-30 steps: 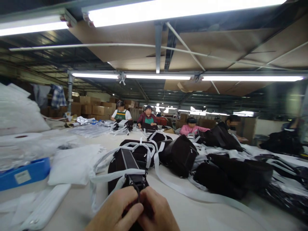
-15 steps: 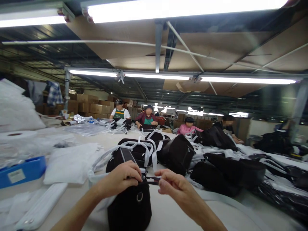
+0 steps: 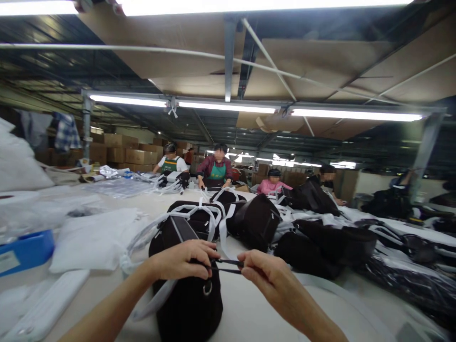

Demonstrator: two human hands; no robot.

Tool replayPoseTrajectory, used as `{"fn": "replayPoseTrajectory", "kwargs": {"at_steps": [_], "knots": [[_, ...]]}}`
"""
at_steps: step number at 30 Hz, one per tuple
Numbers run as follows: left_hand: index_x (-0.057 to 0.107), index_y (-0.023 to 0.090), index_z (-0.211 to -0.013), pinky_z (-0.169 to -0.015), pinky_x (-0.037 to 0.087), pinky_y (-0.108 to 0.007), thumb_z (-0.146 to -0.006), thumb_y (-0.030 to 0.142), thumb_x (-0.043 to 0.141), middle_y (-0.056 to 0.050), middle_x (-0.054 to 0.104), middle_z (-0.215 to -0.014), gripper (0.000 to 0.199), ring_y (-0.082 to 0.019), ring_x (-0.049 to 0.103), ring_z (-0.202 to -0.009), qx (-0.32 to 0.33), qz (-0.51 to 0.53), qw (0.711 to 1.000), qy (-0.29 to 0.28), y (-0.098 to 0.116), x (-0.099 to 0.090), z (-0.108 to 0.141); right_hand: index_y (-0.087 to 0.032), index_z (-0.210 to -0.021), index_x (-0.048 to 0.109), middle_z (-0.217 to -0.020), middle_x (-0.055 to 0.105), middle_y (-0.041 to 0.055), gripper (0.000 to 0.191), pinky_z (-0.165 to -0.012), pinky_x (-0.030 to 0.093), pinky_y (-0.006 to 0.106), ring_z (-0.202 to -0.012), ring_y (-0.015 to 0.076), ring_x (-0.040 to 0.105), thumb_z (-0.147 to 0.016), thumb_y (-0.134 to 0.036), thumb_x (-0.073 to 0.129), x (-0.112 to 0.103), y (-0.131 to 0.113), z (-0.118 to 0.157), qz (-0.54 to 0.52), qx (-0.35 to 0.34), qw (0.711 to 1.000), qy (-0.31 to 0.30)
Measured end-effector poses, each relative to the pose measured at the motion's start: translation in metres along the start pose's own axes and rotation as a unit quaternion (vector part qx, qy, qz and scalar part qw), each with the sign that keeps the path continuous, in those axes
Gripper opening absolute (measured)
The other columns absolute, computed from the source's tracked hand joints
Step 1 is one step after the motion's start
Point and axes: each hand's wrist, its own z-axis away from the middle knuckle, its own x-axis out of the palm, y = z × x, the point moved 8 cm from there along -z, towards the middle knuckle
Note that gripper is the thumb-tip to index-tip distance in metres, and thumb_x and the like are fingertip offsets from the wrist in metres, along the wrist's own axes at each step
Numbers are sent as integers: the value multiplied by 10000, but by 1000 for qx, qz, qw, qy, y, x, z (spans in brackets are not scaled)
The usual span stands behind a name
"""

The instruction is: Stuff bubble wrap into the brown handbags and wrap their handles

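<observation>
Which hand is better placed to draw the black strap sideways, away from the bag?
Probably the right hand: it pinches the black strap out beside the black bag, while the left hand is over the bag.

Near bag (image 3: 188, 311): black
Eyelet (image 3: 207, 289): silvery
Thin strap (image 3: 230, 270): black
Wrapped straps (image 3: 223, 232): white
Tabletop (image 3: 245, 308): off-white
Bin (image 3: 33, 244): blue, whitish label (image 3: 9, 262)
Hanging shirt (image 3: 66, 133): blue-and-white plaid
Cartons (image 3: 140, 157): brown
Banded apron (image 3: 168, 166): green, orange stripe, over white sleeves (image 3: 182, 165)
Co-worker's top (image 3: 267, 186): pink

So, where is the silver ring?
In the head view, low and slightly left of centre: the silver ring is on the nearest black bag, just below the left hand.
</observation>
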Motion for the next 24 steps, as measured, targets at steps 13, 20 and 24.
{"fn": "replayPoseTrajectory", "kwargs": {"at_steps": [13,20,24], "knots": [[727,215,-812,-1149,280,-381,-890,419,615,-66,651,-1305,245,-238,428,-1369,-12,40,999,-7,-7,1,-1,-218,-844,559,-1136,690,96,161,-745,532,271,-888,195,698,-930,-102,485,6,4,16,151,-128,980,35],[732,220,-805,-1157,262,-354,-885,462,586,-37,651,-1275,294,-240,413,-1368,-31,68,997,-1,-7,7,-5,-231,-751,435,-605,484,-43,227,-494,375,220,-498,109,499,-973,-229,480,1,-17,-5,128,-151,935,295],[733,225,-812,-1162,253,-349,-890,435,570,-32,657,-1264,277,-230,406,-1368,-37,73,997,-8,-5,8,-4,-214,-788,485,-576,507,-51,177,-494,363,224,-455,101,494,-965,-204,477,1,-8,-8,159,-126,915,348]]}}
